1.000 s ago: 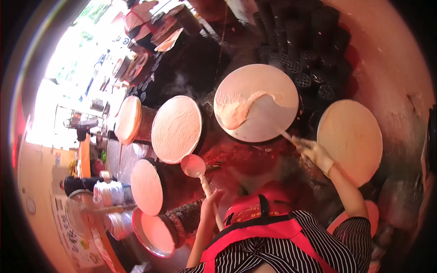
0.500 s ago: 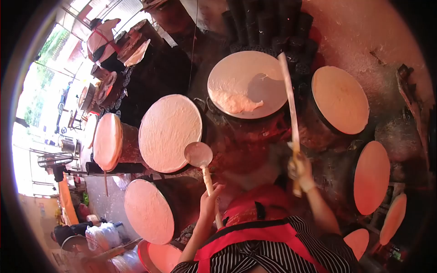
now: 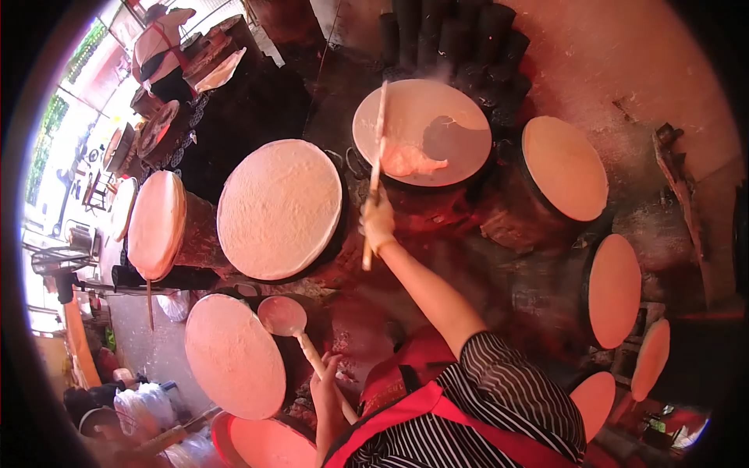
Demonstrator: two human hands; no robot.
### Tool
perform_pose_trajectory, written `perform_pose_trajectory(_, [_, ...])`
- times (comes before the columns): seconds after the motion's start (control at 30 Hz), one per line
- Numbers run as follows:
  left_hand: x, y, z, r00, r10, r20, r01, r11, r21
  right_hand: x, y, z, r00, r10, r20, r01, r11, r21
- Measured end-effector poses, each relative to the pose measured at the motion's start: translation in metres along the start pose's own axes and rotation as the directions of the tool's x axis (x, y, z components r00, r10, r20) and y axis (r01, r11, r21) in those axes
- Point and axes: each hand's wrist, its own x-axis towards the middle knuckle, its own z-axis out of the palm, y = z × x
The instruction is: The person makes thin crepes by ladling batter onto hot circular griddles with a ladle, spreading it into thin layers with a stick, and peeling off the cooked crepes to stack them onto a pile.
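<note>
My right hand is closed round a long, flat wooden stick at its lower end. The blade reaches up across the left part of a round griddle. Pale batter coats part of that griddle, with a thicker lump of batter near its front rim and a grey bare patch at the right. Lower down, my left hand holds the wooden handle of a ladle. The ladle's round bowl hangs beside a batter-coated griddle.
Several more round griddles stand in a ring around me, including a large coated one at the left and another at the right. Dark cylinders are stacked at the back wall. Another person works at the far upper left.
My right hand has swung left with the stick, from the griddle's right side to its left. My left hand and the ladle have shifted down and left. The view has turned slightly.
</note>
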Motion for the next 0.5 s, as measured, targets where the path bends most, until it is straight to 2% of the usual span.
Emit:
perform_pose_trajectory(0.07, [0.000,0.007,0.004,0.997,-0.075,0.033,0.077,0.996,-0.054,-0.033,-0.021,-0.054,0.971,0.214,0.102,-0.230,0.957,0.175])
perform_pose_trajectory(0.13, [0.001,0.008,0.008,0.996,-0.072,0.053,0.075,0.996,-0.044,-0.044,-0.039,-0.105,0.973,0.190,0.129,-0.210,0.965,0.159])
perform_pose_trajectory(0.2, [0.014,-0.004,0.011,0.992,0.034,0.119,-0.029,0.998,-0.047,-0.036,-0.057,-0.146,0.979,0.176,0.102,-0.187,0.977,0.105])
perform_pose_trajectory(0.27, [0.012,-0.005,0.019,0.992,0.036,0.123,-0.029,0.998,-0.057,-0.017,-0.073,-0.164,0.992,0.127,0.016,-0.128,0.984,0.127])
perform_pose_trajectory(0.33, [0.004,0.000,0.034,0.989,0.029,0.144,-0.029,1.000,0.000,0.025,-0.066,-0.163,0.988,0.104,0.112,-0.138,0.923,0.359])
perform_pose_trajectory(0.37, [0.004,-0.005,0.041,0.989,0.012,0.145,-0.019,0.999,0.046,0.000,-0.096,-0.140,0.997,0.042,0.069,-0.065,0.920,0.386])
perform_pose_trajectory(0.4, [0.006,-0.009,0.049,0.985,0.025,0.173,-0.033,0.998,0.046,-0.009,-0.101,-0.122,0.989,0.123,0.086,-0.148,0.898,0.414])
perform_pose_trajectory(0.47, [-0.009,0.005,0.078,0.984,-0.031,0.173,0.021,0.998,0.058,-0.027,-0.090,-0.116,0.953,0.172,0.249,-0.194,0.979,0.065])
perform_pose_trajectory(0.5, [-0.011,0.004,0.088,0.985,-0.030,0.171,0.019,0.998,0.064,-0.033,-0.085,-0.130,0.923,0.211,0.322,-0.211,0.977,-0.034])
